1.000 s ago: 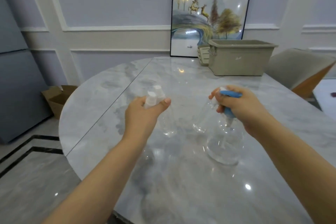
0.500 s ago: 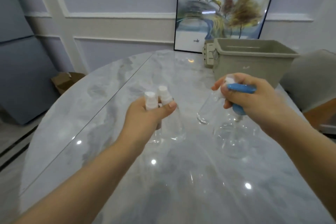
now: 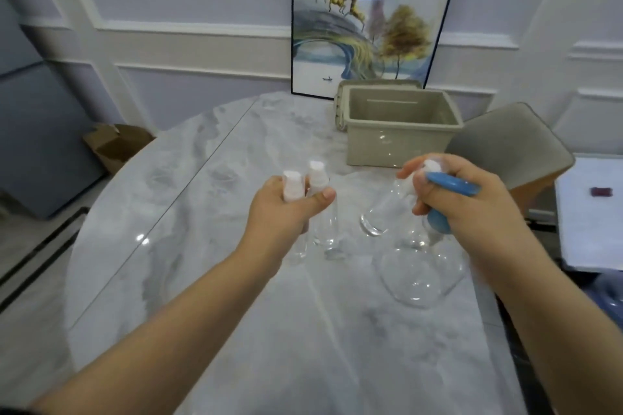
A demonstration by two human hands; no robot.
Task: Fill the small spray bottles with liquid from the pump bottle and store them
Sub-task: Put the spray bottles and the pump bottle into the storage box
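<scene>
**Carry the bottles to the bin without dropping one**

Your left hand (image 3: 286, 212) grips two small spray bottles (image 3: 313, 212) side by side, thumb across their necks, white caps up. Your right hand (image 3: 462, 199) is curled round the blue head of the pump bottle (image 3: 421, 276) and also pinches a third small bottle (image 3: 381, 212), which hangs tilted, base toward the counter (image 3: 236, 330). All are lifted above the counter. The load on the right looks awkward, so I would set the pump bottle down first, upright, then deal with the small ones. Whether any holds liquid is hard to tell; they look clear.

The beige storage bin (image 3: 401, 141) stands open at the far edge, nothing between it and your hands. Behind it a framed picture (image 3: 367, 17) leans on the wall; a chair (image 3: 512, 141) stands to the right
</scene>
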